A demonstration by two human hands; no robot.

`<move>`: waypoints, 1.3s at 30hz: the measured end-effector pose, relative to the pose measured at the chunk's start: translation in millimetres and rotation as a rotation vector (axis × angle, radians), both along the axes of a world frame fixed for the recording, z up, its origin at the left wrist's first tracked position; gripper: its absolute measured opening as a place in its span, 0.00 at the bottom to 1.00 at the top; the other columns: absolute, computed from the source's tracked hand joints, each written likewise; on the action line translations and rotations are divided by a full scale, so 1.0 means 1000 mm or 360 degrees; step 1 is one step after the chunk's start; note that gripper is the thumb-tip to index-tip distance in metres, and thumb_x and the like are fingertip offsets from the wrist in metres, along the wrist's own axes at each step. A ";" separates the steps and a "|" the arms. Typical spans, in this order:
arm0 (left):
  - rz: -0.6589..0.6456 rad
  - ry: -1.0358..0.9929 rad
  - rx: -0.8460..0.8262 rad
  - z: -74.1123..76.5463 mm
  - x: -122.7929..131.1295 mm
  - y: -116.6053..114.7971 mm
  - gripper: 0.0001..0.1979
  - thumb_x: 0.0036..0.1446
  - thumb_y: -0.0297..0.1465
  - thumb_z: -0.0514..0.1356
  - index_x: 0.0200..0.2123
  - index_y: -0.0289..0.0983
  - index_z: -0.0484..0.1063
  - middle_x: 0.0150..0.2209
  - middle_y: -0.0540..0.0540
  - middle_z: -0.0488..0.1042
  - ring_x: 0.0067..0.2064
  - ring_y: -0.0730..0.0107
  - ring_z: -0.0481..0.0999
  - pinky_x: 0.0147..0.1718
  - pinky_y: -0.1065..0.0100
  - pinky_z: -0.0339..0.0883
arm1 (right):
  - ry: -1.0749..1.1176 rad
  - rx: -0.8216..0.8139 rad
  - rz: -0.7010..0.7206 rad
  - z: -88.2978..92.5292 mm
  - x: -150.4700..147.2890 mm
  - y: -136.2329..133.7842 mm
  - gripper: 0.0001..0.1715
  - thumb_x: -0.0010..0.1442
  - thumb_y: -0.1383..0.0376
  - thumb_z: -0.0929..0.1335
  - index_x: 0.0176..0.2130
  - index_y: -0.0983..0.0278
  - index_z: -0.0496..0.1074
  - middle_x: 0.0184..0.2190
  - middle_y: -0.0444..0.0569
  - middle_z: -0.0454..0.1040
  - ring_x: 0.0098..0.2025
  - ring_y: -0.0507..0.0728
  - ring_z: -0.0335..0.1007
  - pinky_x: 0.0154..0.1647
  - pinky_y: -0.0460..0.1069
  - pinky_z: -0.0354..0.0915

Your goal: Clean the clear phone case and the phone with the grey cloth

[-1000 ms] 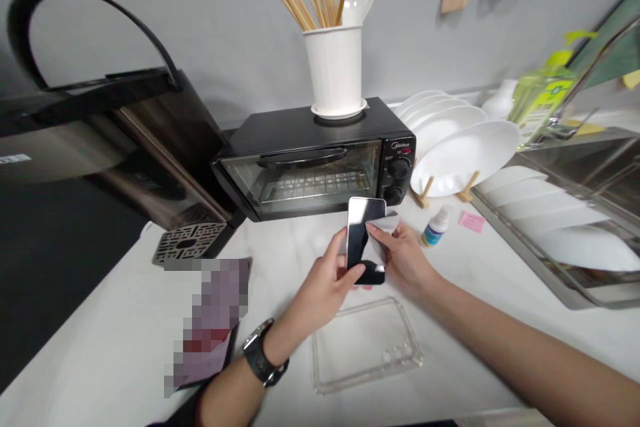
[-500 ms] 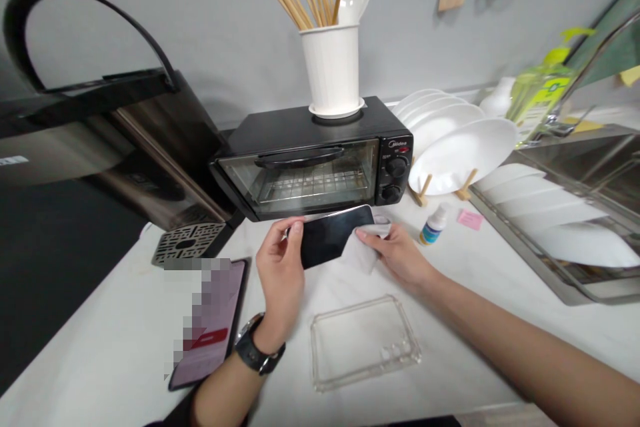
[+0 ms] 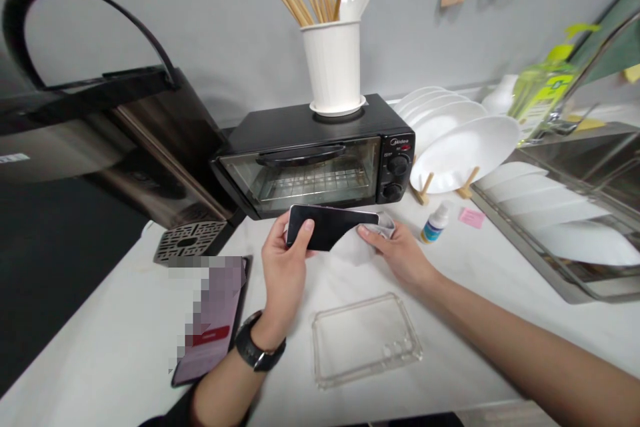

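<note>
1. Landmark: black toaster oven (image 3: pixel 320 160) with glass door, at the back of the white countertop (image 3: pixel 475 320).
2. Far left of the oven: large dark glossy appliance (image 3: pixel 100 140) with a curved black handle; its perforated metal drip tray (image 3: pixel 187 241) sits just left-front of the oven.
3. Front-left of the oven: second smartphone (image 3: pixel 213 320), dark frame, screen pixelated, flat on the counter.
4. Left hand (image 3: pixel 285 273), black wristwatch (image 3: pixel 260 351) on the wrist, in front of the oven; fingers clamped on the left end of the black rectangular smartphone (image 3: pixel 327 227), thumb on top.
5. That phone is held horizontally above the counter, just in front of the oven door.
6. Right hand (image 3: pixel 400 253) at the phone's right end; fingers pinched together on a white cleaning cloth (image 3: pixel 357 247) pressed against the phone.
7. Clear plastic phone case (image 3: pixel 367 340) lies empty, front of the oven, below both hands.
8. On top of the oven: white ribbed utensil holder (image 3: pixel 333 67) with wooden chopsticks.
9. Right of the oven: white plates (image 3: pixel 460 147) on a wooden rack, small white dropper bottle (image 3: pixel 435 223), pink sticky note (image 3: pixel 471 217).
</note>
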State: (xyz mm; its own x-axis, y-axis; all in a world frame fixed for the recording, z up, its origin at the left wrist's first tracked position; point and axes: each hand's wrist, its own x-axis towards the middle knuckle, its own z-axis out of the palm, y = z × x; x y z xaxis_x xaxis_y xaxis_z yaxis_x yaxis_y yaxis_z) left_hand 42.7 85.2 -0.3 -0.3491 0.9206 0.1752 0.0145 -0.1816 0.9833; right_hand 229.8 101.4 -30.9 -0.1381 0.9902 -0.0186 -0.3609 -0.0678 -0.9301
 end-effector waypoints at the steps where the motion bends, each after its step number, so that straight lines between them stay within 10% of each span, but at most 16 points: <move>1: -0.0007 0.0027 -0.0019 0.001 0.000 0.000 0.22 0.54 0.45 0.71 0.49 0.41 0.78 0.37 0.50 0.78 0.33 0.71 0.75 0.23 0.76 0.72 | 0.0025 -0.0007 -0.0046 0.000 0.001 0.001 0.23 0.52 0.46 0.80 0.34 0.61 0.80 0.29 0.44 0.79 0.31 0.55 0.71 0.35 0.50 0.67; 9: 0.0036 0.0087 0.0145 0.000 -0.001 0.005 0.18 0.55 0.39 0.72 0.47 0.40 0.77 0.37 0.50 0.79 0.35 0.72 0.76 0.32 0.75 0.72 | -0.0417 0.0105 0.0559 0.006 0.003 -0.009 0.23 0.51 0.49 0.80 0.30 0.65 0.78 0.23 0.41 0.74 0.25 0.52 0.65 0.28 0.47 0.61; 15: -0.0438 0.0141 0.0157 0.004 0.010 -0.003 0.17 0.63 0.40 0.66 0.52 0.41 0.73 0.48 0.46 0.80 0.48 0.63 0.79 0.48 0.65 0.74 | -0.0177 0.0140 0.0462 0.005 -0.003 -0.012 0.23 0.56 0.46 0.77 0.35 0.63 0.77 0.27 0.42 0.75 0.29 0.53 0.68 0.33 0.48 0.64; 23: -0.0671 0.0431 -0.0045 -0.002 0.012 -0.009 0.18 0.70 0.45 0.56 0.50 0.38 0.75 0.46 0.44 0.81 0.45 0.59 0.79 0.47 0.62 0.73 | -0.0132 0.0096 0.0312 0.004 -0.006 -0.011 0.23 0.57 0.46 0.77 0.32 0.63 0.77 0.26 0.42 0.76 0.27 0.53 0.68 0.32 0.49 0.66; 30: -0.1096 0.0455 -0.0022 -0.002 0.015 -0.015 0.25 0.72 0.40 0.56 0.68 0.45 0.55 0.66 0.44 0.68 0.66 0.59 0.69 0.66 0.58 0.60 | 0.0043 0.0045 0.0045 0.001 -0.004 -0.009 0.22 0.55 0.47 0.79 0.36 0.62 0.78 0.29 0.43 0.78 0.31 0.54 0.72 0.36 0.49 0.69; 36: -0.0896 0.0417 -0.0243 -0.007 0.012 -0.014 0.31 0.71 0.45 0.56 0.71 0.47 0.52 0.45 0.46 0.82 0.38 0.62 0.81 0.39 0.61 0.76 | 0.0062 0.0175 0.0039 0.002 0.002 -0.003 0.20 0.55 0.52 0.80 0.42 0.60 0.80 0.37 0.45 0.82 0.37 0.56 0.75 0.43 0.51 0.71; 39: -0.0872 0.0695 -0.0106 -0.004 0.010 -0.013 0.29 0.71 0.43 0.57 0.71 0.49 0.58 0.57 0.45 0.79 0.50 0.59 0.81 0.53 0.59 0.73 | -0.0011 0.0168 -0.0026 0.003 0.006 -0.001 0.20 0.54 0.52 0.80 0.41 0.61 0.81 0.38 0.46 0.83 0.37 0.56 0.76 0.44 0.51 0.70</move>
State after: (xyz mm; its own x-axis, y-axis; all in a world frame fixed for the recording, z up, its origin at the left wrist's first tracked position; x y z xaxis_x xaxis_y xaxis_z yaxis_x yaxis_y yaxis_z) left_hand 52.4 72.2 -4.7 0.2576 0.9573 0.1310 0.3338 -0.2154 0.9177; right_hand 235.8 100.7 -27.9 -0.1225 0.9888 0.0853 -0.3547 0.0366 -0.9343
